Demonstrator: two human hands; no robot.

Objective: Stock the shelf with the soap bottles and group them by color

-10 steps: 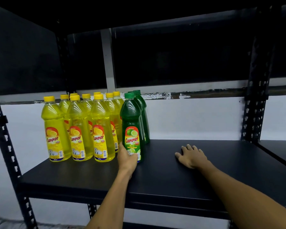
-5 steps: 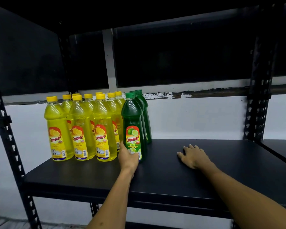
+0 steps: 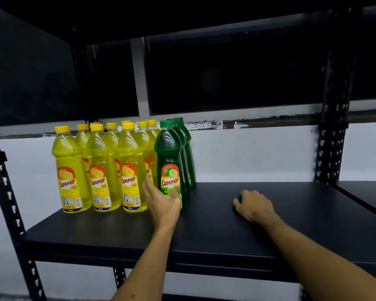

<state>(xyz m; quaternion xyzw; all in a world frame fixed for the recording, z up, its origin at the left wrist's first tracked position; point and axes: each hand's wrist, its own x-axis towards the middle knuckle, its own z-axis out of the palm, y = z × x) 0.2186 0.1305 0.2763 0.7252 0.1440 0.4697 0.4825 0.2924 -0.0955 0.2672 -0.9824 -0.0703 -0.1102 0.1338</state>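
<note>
Fingers first: the left hand (image 3: 164, 205) has its fingers (image 3: 148, 187) spread and straight at the base of the front green lime soap bottle (image 3: 169, 161), thumb lying against the lower label. It grips nothing; this reads as a hand nudging or steadying the bottle, not lifting it. Over on the other side, the right hand (image 3: 253, 205) rests palm-down on the black shelf board (image 3: 237, 235), fingers loosely bent over the surface, holding nothing, probably bracing the reach.

Moving outward, that front green bottle stands upright, heading a short file of green lime bottles (image 3: 186, 146) running toward the back. It stands just beside, perhaps touching, the yellow lemon soap bottles (image 3: 100, 170), which stand in rows on the left part of the shelf, labels facing forward. So the colours sit apart: yellow block left, green line to its right. The close packing looks deliberate, saving room for more green stock on the bare right stretch of the shelf.

Framing it all are the perforated black uprights (image 3: 330, 137) of the rack, with a white wall (image 3: 258, 153) behind.
</note>
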